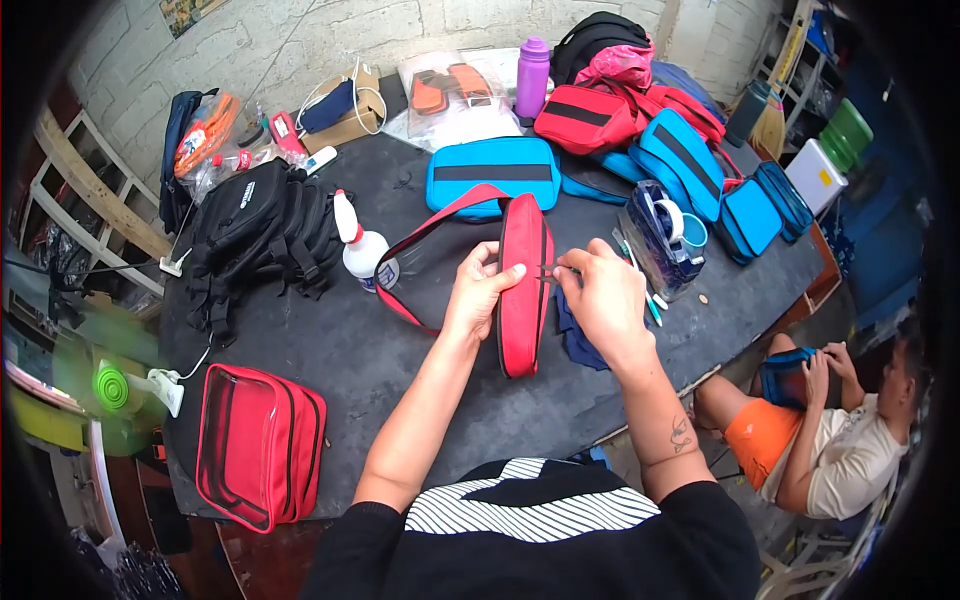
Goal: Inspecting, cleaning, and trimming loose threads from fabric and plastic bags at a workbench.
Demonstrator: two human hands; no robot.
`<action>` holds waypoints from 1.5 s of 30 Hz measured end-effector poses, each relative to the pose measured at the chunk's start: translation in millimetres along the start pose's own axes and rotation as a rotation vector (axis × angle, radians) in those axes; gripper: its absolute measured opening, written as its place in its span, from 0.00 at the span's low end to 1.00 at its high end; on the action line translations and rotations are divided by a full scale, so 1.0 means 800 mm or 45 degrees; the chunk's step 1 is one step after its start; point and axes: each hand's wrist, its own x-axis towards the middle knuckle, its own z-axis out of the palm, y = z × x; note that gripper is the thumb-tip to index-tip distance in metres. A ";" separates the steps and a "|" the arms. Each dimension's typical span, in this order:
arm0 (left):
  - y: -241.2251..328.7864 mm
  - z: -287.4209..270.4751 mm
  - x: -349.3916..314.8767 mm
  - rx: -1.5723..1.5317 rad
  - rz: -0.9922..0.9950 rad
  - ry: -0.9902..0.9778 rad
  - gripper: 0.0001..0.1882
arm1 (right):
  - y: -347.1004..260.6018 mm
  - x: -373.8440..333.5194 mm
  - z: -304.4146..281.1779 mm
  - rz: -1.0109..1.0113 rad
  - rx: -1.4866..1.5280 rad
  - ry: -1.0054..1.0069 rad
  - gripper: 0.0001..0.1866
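Observation:
My left hand (483, 290) grips a red zippered pouch (520, 335), thumb on its side, and holds it on edge above the dark table. The pouch's long red strap (408, 232) loops out to the left. Close to the black zipper, my right hand (603, 290) pinches a small dark pointed tool (546, 271); its tips reach the pouch, and most of it is hidden by my fingers. A dark blue cloth (578, 335) lies beneath my right hand. Just beyond the red pouch rests a blue pouch (492, 175) with a black stripe.
A spray bottle (362, 245) and black backpack (262, 230) stand left, a clear-fronted red case (260, 445) near left. Tape in a clear holder (668, 240), pens (650, 290), more blue pouches (675, 165) and a purple bottle (532, 78) lie beyond. A seated person (825, 435) is at right.

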 end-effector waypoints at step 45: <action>0.023 0.047 -0.011 -0.363 0.644 0.053 0.25 | -0.027 0.019 0.090 0.606 2.623 0.226 0.24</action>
